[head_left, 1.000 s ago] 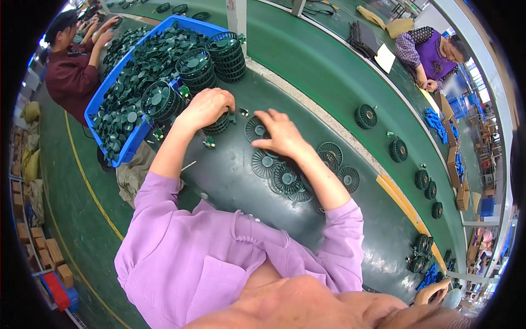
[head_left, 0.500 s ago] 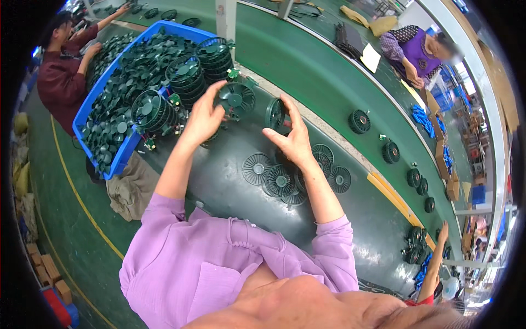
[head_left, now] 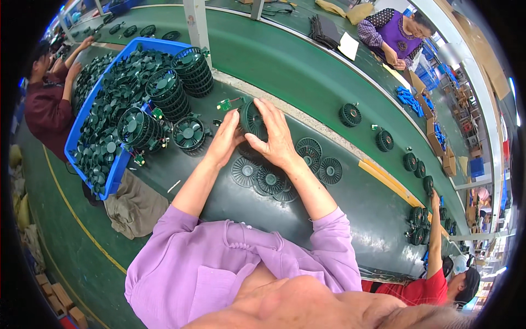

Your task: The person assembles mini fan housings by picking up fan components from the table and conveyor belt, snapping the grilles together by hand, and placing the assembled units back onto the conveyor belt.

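Between my two hands is a round dark green fan housing [head_left: 252, 123], tilted on its edge with its ribbed grille side toward my right palm. My left hand [head_left: 223, 140] grips it from the left, fingertips partly hidden behind it. My right hand [head_left: 275, 135] curves over the grille side, thumb at the lower rim. A small green circuit board [head_left: 223, 104] sticks out on wires beside the housing. Below my hands several loose round grilles [head_left: 244, 171] lie overlapping on the dark table. An open fan housing with blades [head_left: 189, 133] stands left of my left hand.
Stacks of fan housings [head_left: 164, 90] stand by a blue bin [head_left: 116, 183] full of green fan blades. Beyond the table edge, a green belt [head_left: 307, 71] carries fan units [head_left: 350, 114]. Co-workers sit across the belt, far left and lower right; one hand reaches a fan [head_left: 428, 185].
My hands have come together: the bladed housing from my left hand and the grille from my right now meet as one piece. At lower right, a co-worker's arm reaches farther over the belt.
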{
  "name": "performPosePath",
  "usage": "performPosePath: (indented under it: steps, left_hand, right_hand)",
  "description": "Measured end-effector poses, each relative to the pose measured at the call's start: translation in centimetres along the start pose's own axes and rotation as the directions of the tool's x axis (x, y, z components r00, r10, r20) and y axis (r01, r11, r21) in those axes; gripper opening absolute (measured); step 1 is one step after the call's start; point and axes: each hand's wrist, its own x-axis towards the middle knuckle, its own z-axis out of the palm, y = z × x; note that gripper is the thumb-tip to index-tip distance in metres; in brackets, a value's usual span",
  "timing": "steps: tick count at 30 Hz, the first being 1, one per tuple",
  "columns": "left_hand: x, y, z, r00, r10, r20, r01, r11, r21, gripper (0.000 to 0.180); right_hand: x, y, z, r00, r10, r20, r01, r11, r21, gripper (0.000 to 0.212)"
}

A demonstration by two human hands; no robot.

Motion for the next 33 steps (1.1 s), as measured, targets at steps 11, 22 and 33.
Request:
performPosePath:
  steps: [11,22,33]
  left_hand:
    - [0.4,0.1,1.1,0.985,-0.093,0.144,0.151,0.867,-0.475,0.05]
    - [-0.1,-0.5,1.0,0.983,-0.133,0.123,0.18,0.798,-0.576,0.051]
    - [-1.6,-0.4,3.3,0.869,0.432,-0.24,-0.441,0.897,0.018,0.042]
  right_hand:
    - [1.3,1.0,-0.8,0.889,0.391,-0.24,-0.171,0.768,0.617,0.021]
    - [1.4,-0.1,-0.4,0.982,-0.123,0.141,0.114,0.991,0.065,0.069]
    - [-0.4,0.7,3.4,0.986,-0.025,0.167,-0.051,0.899,0.436,0.104]
